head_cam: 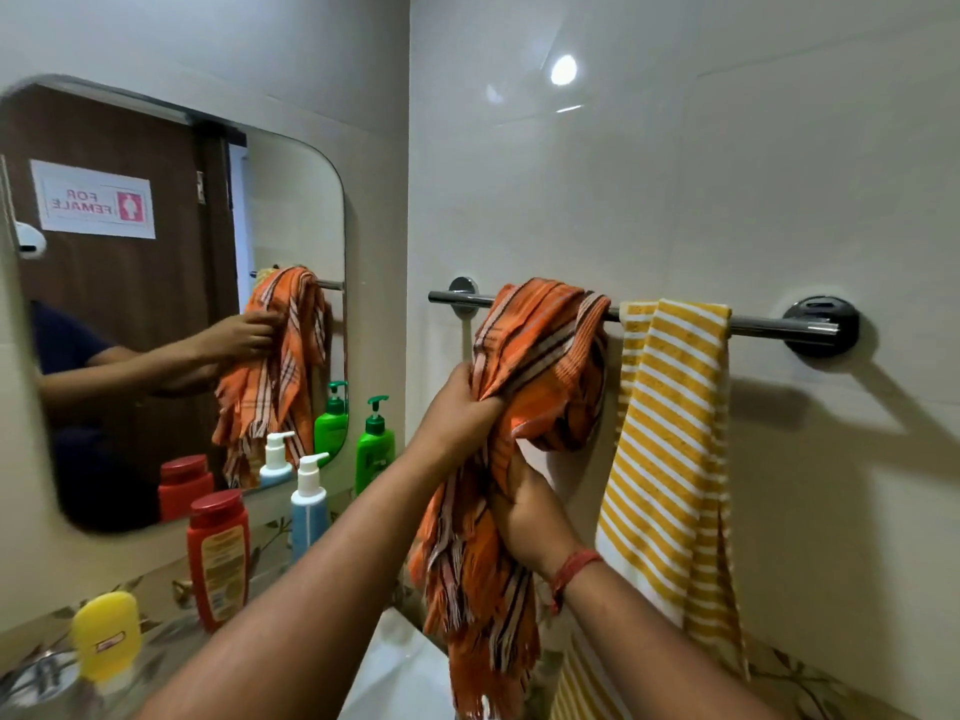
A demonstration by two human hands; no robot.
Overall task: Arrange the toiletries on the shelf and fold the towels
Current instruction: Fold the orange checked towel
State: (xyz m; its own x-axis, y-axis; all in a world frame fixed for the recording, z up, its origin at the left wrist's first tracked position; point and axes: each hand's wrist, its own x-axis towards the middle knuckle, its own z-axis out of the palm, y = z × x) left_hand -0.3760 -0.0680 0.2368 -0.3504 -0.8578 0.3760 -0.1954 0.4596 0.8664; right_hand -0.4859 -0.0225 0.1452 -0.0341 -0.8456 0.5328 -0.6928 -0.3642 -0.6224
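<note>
Behind bunched orange towel (540, 356), both hands' fingertips vanish.

Glossy wall tiles (675, 174), polished metal rail (758, 322), fringed woven towel (540, 356)

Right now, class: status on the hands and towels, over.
Left hand and right hand grip orange towel on rail. Yellow striped towel hangs alongside.
</note>
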